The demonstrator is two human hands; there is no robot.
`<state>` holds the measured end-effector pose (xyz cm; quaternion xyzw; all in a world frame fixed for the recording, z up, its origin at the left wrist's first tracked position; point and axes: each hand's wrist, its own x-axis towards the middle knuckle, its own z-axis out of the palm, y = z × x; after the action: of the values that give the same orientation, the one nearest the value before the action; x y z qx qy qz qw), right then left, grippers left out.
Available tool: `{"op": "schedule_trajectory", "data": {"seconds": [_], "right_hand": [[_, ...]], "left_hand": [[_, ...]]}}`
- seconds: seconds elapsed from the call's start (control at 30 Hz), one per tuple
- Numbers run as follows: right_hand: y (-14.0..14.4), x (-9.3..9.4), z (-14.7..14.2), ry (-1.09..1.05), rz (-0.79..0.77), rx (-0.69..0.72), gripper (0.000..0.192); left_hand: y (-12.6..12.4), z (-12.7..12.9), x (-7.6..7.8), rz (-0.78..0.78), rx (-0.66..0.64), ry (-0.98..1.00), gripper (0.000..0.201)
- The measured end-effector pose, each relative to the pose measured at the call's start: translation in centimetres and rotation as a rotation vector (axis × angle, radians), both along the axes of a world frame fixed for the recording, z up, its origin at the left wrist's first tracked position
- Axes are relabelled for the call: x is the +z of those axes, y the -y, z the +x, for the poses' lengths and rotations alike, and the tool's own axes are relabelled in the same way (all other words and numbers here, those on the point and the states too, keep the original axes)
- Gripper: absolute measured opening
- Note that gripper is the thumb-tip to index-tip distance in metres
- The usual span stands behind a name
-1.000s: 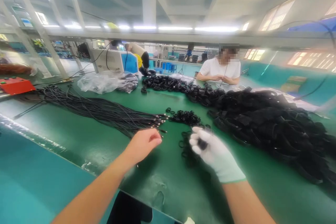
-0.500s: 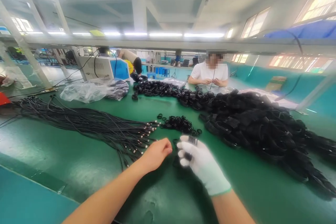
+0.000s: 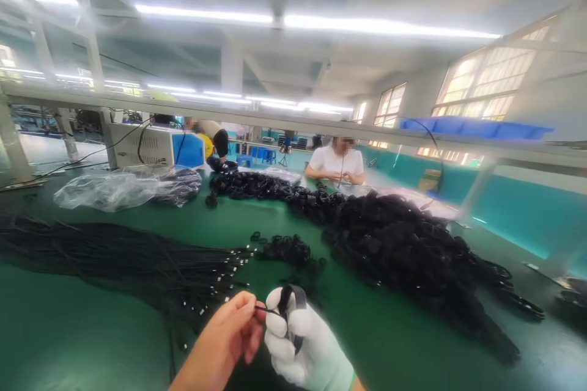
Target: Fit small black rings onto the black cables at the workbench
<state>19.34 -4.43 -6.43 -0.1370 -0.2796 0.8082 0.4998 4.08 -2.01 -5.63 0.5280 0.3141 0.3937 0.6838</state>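
My right hand (image 3: 316, 342), in a white glove, is closed around a coiled black cable (image 3: 296, 298) that shows between thumb and fingers. My bare left hand (image 3: 232, 327) is beside it, thumb and forefinger pinching a thin black strand (image 3: 261, 308) that runs across to the gloved fingers. Whether this strand is part of the coil or a separate band, I cannot tell. Beyond my hands lies a small pile of black rings (image 3: 287, 250). Left of that, long straight black cables (image 3: 151, 263) lie with their pale-tipped connectors toward me.
A large heap of coiled black cables (image 3: 398, 250) covers the right of the green table (image 3: 114, 336). Clear plastic bags (image 3: 114, 186) lie at the back left, near a white and blue machine (image 3: 156, 145). Across the table sits a person in a white shirt (image 3: 332, 162).
My left hand has come to my right hand and now pinches the thin strand. The coil in my right hand has turned more into view. The camera view has tilted upward.
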Motion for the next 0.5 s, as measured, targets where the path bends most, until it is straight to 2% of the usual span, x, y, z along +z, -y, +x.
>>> {"op": "schedule_trajectory", "data": {"seconds": [0.07,0.1,0.17,0.23,0.33,0.4,0.5], "right_hand": [[0.4,0.5,0.1,0.035,0.076,0.051,0.037],[0.5,0.7,0.1,0.066,0.096,0.041,0.035],[0.6,1.2,-0.2,0.159,0.151,0.004,0.033],[0.6,1.6,-0.4,0.273,0.191,-0.034,0.033],[0.5,2.1,-0.5,0.415,0.160,-0.066,0.035],[0.4,2.3,-0.3,0.496,0.142,-0.159,0.040],[0.3,2.5,0.1,0.601,0.114,-0.314,0.044]], "left_hand": [[0.2,-1.0,1.2,-0.096,-0.120,0.157,0.027],[0.1,-1.6,1.6,-0.097,-0.180,0.155,0.028],[-0.7,-2.5,2.1,-0.003,-0.287,-0.029,0.026],[-1.5,-3.3,2.4,0.179,-0.338,-0.354,0.015],[-2.0,-4.0,3.2,0.440,-0.351,-0.747,0.004],[-1.6,-4.1,4.3,0.533,-0.333,-0.841,0.009],[-0.7,-4.0,5.9,0.585,-0.262,-0.863,0.012]]}}
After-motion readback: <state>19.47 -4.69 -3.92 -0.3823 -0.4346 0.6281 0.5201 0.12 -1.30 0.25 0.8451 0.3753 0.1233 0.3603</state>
